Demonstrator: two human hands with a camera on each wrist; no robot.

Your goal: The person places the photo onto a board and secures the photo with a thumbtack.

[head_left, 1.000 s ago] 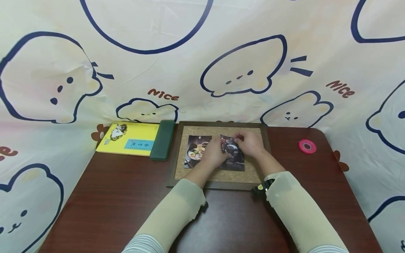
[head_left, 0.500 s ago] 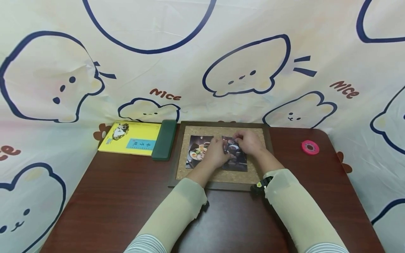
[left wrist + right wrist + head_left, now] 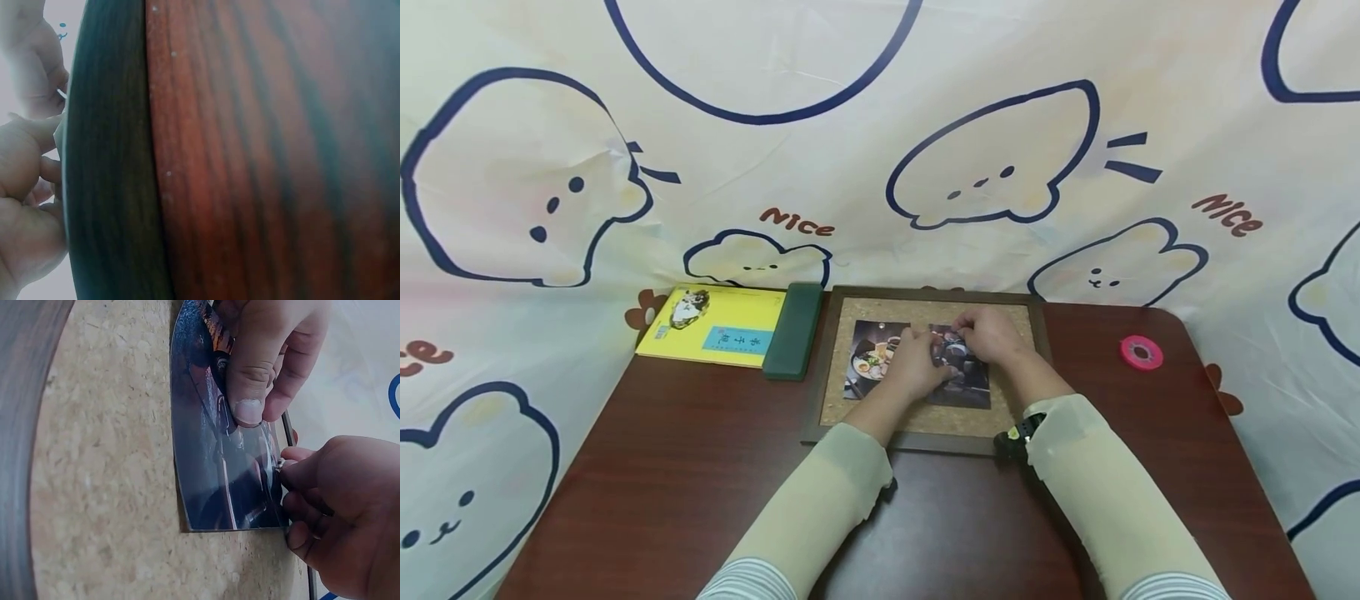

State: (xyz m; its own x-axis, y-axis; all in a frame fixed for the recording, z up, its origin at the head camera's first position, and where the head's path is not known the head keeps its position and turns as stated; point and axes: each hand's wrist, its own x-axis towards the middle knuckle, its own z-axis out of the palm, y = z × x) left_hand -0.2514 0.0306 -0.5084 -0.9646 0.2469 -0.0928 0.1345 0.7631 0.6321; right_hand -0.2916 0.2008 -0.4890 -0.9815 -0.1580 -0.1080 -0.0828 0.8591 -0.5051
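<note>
A cork board [image 3: 917, 422] in a brown wooden frame lies on the table, with two photos on it. My left hand [image 3: 913, 367] rests on the right-hand photo [image 3: 972, 392], a dark picture. In the right wrist view its thumb [image 3: 249, 411] presses the glossy surface, straight, with a fingertip beside it. My right hand [image 3: 992, 337] pinches a small pale pushpin [image 3: 280, 464] at the photo's upper edge; its point is hidden. The left-hand photo [image 3: 867, 362] shows a bowl of food and has a small pale dot at its top edge. My left hand partly covers it.
Left of the board stand a green case [image 3: 793, 333] and a yellow book [image 3: 722, 308] with a blue label. A round pink case [image 3: 1142, 352] lies at the table's right. A patterned cloth hangs behind the table's back edge.
The head view has shifted slightly, so everything sits a little further right in it. Both hands stay at the right-hand photo, with hardly any movement of the fingers.
</note>
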